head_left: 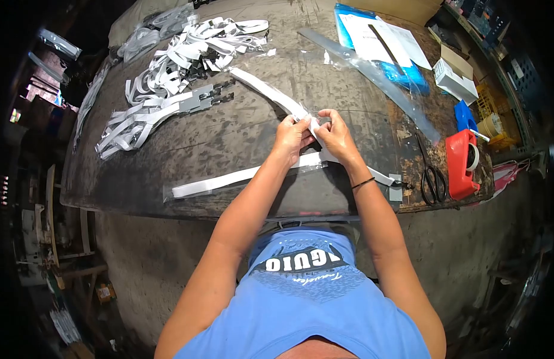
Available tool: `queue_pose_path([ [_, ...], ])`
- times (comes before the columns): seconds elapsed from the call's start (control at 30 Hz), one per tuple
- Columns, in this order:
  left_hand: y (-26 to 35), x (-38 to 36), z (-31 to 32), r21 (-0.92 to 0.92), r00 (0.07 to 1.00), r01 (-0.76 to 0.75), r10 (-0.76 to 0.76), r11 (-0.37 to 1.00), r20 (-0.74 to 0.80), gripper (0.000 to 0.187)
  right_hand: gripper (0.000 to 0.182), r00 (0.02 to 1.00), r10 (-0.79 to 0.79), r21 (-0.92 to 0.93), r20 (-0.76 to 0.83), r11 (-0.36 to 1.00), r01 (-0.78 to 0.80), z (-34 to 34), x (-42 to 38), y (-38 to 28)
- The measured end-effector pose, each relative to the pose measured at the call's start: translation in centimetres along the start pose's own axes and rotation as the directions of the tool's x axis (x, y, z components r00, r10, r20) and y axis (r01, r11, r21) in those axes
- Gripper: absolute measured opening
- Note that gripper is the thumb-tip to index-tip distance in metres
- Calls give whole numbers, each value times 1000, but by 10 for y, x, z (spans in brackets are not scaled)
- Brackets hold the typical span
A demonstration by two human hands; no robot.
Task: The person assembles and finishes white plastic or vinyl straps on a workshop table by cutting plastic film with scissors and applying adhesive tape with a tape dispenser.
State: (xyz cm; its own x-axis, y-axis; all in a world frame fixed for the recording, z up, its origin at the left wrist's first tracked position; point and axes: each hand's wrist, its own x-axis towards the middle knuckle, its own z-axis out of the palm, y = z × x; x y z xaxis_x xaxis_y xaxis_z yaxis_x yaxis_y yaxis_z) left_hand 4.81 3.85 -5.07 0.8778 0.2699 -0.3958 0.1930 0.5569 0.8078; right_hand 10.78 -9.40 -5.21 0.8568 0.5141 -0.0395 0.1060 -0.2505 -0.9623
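Observation:
A long white lanyard strap [266, 90] runs from the middle of the table to my hands and seems to be in clear plastic. My left hand [292, 137] is closed round its near end. Close beside it, my right hand [335, 137] pinches the same end, thumb and index finger bent together. The exact fingertip contact is partly hidden. Below my hands, a second white strap [229, 180] in a clear sleeve lies across the table's front, passing under my forearms. Near its right end sit a grey card [395, 190] and a dark clip.
White straps [169, 72] with dark clips pile up at left, beside grey-tagged ones [196, 100]. A clear plastic strip [387, 87] lies at right, near blue packs with papers [381, 39]. Black scissors [433, 182], a red tape dispenser [459, 164] and a white box [455, 78] line the right edge.

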Motion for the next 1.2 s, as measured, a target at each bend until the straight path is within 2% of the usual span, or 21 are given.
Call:
queue_pose_path([
  [0.07,-2,-4,4,-21,999,-32,32,999,-34,19,42,1000,23,16,-5,1000,-23,3,2,-2],
  [0.1,-2,-6,2,14,1000,-14,14,1000,-3,24,42,1000,22,16,-1,1000,-22,2,1,-2],
  [0.2,-6,-5,-3,31,1000,4,-3,1000,-3,22,41,1000,-2,11,27,1000,2,-1,2,-5],
  [0.27,-7,-3,-7,15,1000,2,-3,1000,29,22,37,996,57,13,75,998,-58,-5,7,1],
  [0.33,-7,-2,-10,2,998,5,-5,1000,66,22,32,998,-11,31,57,999,9,-6,12,9],
  [0.4,-2,-2,-16,30,989,97,-100,995,110,22,31,999,16,46,36,999,-18,-5,20,15],
  [0.47,3,-1,-18,38,989,92,-96,995,113,23,27,999,13,15,37,1000,-14,-5,18,5],
  [0.57,8,10,-22,-149,995,90,-83,985,53,27,22,997,15,-22,76,1000,-13,-5,15,-5],
  [0.6,9,21,-27,-149,996,77,-71,986,44,27,21,994,27,-31,103,999,-24,-6,15,-6],
  [0.67,15,35,-32,-306,999,26,-11,952,48,24,21,992,31,-9,123,999,-31,-5,17,-1],
  [0.73,19,42,-30,-289,1000,-6,10,957,12,21,19,999,2,-16,33,1000,-2,-6,15,2],
  [0.77,20,41,-28,-232,999,-45,44,972,-12,20,29,1000,23,-47,18,999,-22,-6,12,4],
  [0.83,24,39,-27,-154,996,-84,81,984,-27,20,33,1000,20,-99,19,995,-18,-12,-4,-2],
  [0.9,26,33,-22,-126,997,-73,67,989,-44,20,48,997,-34,-159,70,986,45,-17,-11,1],
  [1.0,19,26,-18,-82,999,-39,38,996,-20,23,49,995,-89,-133,43,987,94,-14,-8,6],
  [1.07,15,16,-10,12,1000,20,-20,1000,-17,27,49,997,-68,-139,37,988,72,-12,-5,5],
  [1.2,8,7,-2,102,999,38,-35,994,-34,29,51,999,-33,-152,9,988,34,-8,1,3],
])
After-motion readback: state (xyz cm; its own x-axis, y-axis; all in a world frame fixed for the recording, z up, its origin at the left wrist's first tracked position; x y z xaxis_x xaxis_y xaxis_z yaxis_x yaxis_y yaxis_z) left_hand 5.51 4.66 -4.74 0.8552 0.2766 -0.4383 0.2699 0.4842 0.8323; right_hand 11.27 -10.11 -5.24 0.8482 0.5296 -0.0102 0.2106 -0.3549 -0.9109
